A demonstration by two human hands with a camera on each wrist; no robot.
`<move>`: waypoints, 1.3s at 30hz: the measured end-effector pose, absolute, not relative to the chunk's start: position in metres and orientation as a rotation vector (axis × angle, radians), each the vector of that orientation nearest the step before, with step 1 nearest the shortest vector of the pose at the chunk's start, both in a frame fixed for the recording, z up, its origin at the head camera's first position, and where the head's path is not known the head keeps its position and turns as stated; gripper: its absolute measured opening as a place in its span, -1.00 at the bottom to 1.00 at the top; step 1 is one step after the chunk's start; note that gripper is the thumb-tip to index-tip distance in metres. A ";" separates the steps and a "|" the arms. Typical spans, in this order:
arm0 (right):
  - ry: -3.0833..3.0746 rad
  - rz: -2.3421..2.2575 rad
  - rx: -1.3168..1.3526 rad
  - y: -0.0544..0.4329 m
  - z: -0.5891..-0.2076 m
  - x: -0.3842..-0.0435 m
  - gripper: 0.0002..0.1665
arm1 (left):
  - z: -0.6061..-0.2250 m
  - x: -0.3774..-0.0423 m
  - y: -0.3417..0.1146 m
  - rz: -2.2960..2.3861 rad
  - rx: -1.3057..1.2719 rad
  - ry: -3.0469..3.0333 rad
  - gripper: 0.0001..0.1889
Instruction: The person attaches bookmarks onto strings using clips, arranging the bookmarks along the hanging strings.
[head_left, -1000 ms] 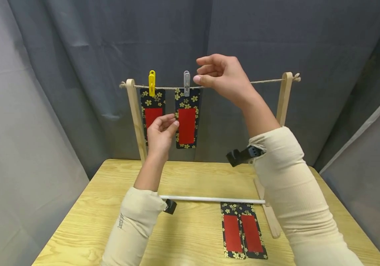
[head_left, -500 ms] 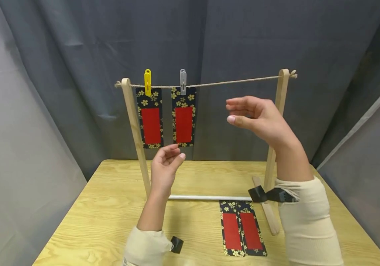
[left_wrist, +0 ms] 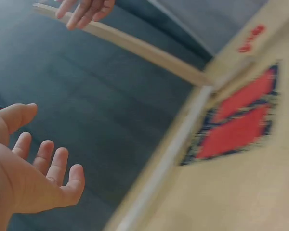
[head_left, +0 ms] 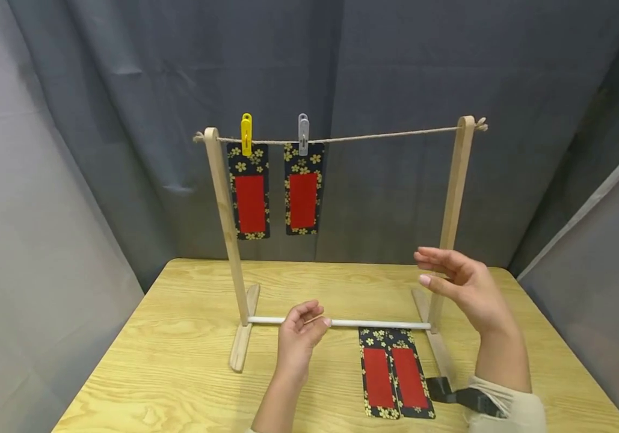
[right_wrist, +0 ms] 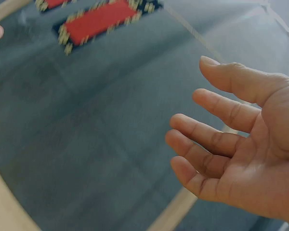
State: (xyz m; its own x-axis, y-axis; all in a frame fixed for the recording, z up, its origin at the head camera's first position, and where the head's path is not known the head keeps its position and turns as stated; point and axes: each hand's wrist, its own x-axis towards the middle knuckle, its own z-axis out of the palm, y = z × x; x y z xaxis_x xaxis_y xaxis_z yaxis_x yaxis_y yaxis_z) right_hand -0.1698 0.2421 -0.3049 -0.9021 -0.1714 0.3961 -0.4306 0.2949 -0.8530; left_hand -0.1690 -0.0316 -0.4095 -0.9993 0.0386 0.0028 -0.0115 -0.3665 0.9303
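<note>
My left hand [head_left: 299,343] is in the air in front of the white rod, palm up and fingers loosely bent, holding nothing. Farther right, my right hand [head_left: 468,291] overlaps the right wooden post, its fingers relaxed and nothing between them. Two dark floral cards with red panels hang from the cord: the left card [head_left: 251,204] under a yellow clothespin [head_left: 246,135], the other card [head_left: 302,201] under a grey clothespin [head_left: 303,135]. Two more such cards lie side by side on the table, a left one [head_left: 378,379] and a right one [head_left: 409,377], below my right hand.
A wooden stand carries the cord [head_left: 385,136] between its left post [head_left: 226,228] and right post [head_left: 456,186]. The white rod [head_left: 341,323] joins the posts low down. Stand feet rest on the wooden table [head_left: 168,361]. Grey curtains [head_left: 385,198] surround the table's back and sides.
Both hands have come down from the cord and the hanging cards. The right hand has also swung right, and the left slightly right. All cards and clothespins stay in place.
</note>
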 end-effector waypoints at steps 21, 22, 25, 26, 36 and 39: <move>-1.976 2.118 0.239 0.305 -0.416 -0.132 -0.45 | -0.518 -0.177 0.032 2.287 -0.109 1.870 -0.32; -1.964 2.129 0.221 0.306 -0.419 -0.130 -0.45 | -0.518 -0.177 0.034 2.280 -0.127 1.894 -0.31; -1.922 2.174 0.166 0.310 -0.427 -0.127 -0.44 | -0.519 -0.175 0.040 2.243 -0.175 2.009 -0.27; -1.909 2.190 0.150 0.312 -0.430 -0.127 -0.44 | -0.520 -0.175 0.042 2.223 -0.184 2.059 -0.25; -1.793 2.282 -0.198 0.325 -0.451 -0.116 -0.53 | -0.516 -0.169 0.059 2.010 -0.125 2.403 -0.02; -1.745 2.308 -0.234 0.327 -0.456 -0.115 -0.54 | -0.517 -0.164 0.063 1.997 -0.137 2.452 -0.02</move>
State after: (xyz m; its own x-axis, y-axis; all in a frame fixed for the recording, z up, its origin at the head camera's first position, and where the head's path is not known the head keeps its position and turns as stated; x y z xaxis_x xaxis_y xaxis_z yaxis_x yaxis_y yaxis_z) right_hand -0.1146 0.3274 -0.4560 -0.9588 0.2836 0.0162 -0.0928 -0.2589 -0.9614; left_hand -0.1644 0.0634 -0.5174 -0.9960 -0.0819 -0.0359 -0.0518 0.2004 0.9783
